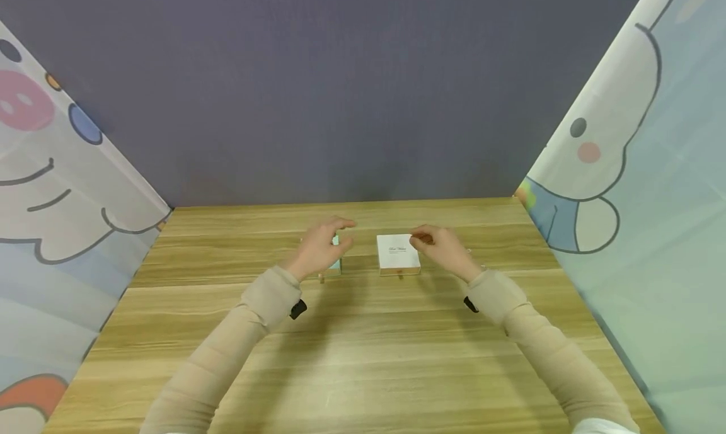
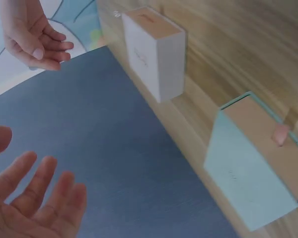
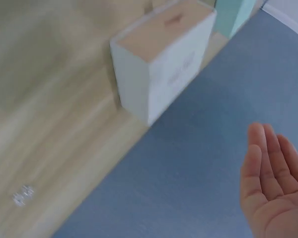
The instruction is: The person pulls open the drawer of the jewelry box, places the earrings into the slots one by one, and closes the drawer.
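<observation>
Fingers of left hand (image 1: pixel 319 250): relaxed and a little apart, almost straight, holding nothing; the left wrist view shows the open palm (image 2: pixel 35 203) with free fingertips.
Fingers of right hand (image 1: pixel 442 248): loosely bent in the head view, straight and together in the right wrist view (image 3: pixel 270 178); they grip nothing.
Mint box (image 1: pixel 336 262): it lies on the table just under the left hand, at about 3 o'clock from the palm; most of it is hidden in the head view. The left wrist view shows it (image 2: pixel 253 163) with a wood-coloured side and a small pink tab.
White box (image 1: pixel 398 253): it stands on the table at 9 o'clock from the right hand, whose fingertips are over its far right corner; I cannot tell if they touch it. It has small grey letters on top.
Boxes together: side by side, near but apart, the mint one at 9 o'clock from the white one.
Table (image 1: pixel 363 358): light wood.
Walls: grey wall at 12 o'clock, cartoon curtains at both sides.
</observation>
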Tool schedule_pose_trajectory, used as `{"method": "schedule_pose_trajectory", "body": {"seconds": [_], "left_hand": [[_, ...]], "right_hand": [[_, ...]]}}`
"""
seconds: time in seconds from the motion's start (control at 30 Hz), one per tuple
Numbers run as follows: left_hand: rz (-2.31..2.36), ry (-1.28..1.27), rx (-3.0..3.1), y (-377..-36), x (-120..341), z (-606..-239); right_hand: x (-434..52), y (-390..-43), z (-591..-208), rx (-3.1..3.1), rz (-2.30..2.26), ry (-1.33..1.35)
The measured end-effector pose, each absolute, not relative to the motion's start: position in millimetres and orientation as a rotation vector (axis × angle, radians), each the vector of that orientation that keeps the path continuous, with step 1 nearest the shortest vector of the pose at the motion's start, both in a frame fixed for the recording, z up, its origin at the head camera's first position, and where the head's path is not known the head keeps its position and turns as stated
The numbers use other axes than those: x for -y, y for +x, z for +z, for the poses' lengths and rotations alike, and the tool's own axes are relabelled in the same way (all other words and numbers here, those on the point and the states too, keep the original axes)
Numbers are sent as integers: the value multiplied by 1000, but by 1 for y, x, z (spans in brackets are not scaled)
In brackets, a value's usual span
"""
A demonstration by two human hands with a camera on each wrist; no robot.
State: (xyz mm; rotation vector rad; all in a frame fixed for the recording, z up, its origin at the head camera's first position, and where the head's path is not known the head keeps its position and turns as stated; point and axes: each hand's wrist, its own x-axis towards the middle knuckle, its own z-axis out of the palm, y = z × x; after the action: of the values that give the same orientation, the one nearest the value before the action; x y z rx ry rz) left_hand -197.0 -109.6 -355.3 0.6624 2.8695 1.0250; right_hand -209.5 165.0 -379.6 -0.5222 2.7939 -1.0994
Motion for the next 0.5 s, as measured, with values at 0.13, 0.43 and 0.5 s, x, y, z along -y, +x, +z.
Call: {"method": "schedule_pose_trajectory", "body": {"seconds": [0.13, 0.43, 0.5], "left_hand": [[1030, 719, -2826, -195, 112, -365], [1180, 674, -2614, -193, 111, -389], [1232, 635, -2549, -194, 109, -397]], "right_hand": [[-168, -202, -391, -2716, -1135, -490], [-168, -188, -418, -2621, -1172, -428], [-169, -185, -424, -2586, -1204, -402]]}}
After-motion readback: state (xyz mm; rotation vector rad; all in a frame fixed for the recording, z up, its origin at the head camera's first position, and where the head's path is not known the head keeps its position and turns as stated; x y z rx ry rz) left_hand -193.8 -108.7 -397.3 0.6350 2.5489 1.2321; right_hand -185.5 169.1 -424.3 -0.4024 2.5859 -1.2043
